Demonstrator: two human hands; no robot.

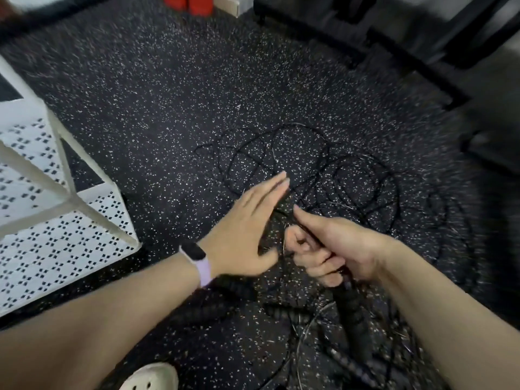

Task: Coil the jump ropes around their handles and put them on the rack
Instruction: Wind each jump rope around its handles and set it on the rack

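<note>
Bare speckled floor lies open far ahead of me; the white rack blocks my left, tangled rope loops sprawl right, dark equipment frames far right.

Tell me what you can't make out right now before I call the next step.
Head view only:
- Rope loops: thin black cord on speckled floor, so the number of ropes is unclear.
- Handle: its upper part is hidden inside the right hand.
- Rack: cut off by the left edge.
- Left hand: motion-blurred; rope contact unclear.

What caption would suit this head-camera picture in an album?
Right hand grips a black jump rope handle, left hand flat and open, rope tangled on the speckled floor.
</note>
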